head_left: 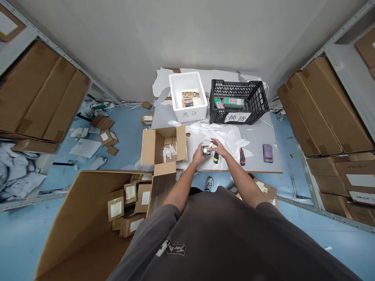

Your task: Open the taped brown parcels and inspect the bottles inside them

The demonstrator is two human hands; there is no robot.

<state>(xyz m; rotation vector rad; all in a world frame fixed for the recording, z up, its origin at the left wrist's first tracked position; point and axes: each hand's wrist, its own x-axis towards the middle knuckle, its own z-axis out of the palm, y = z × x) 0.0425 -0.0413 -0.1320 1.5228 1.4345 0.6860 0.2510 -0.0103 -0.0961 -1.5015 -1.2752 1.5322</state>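
Observation:
Near the front edge of the white table, my left hand holds the left side of a small open box with a shiny silver round item showing in it. My right hand is at the box's right side, its fingers closed around something pale, too small to make out. A black and yellow cutter lies just below my right hand. Further right lies a red and black tool. Torn white paper spreads behind and beside my hands.
Behind stand a white foam box and a black crate with green boxes. An open carton is at the left, above a large carton of small parcels. A phone-like item lies right.

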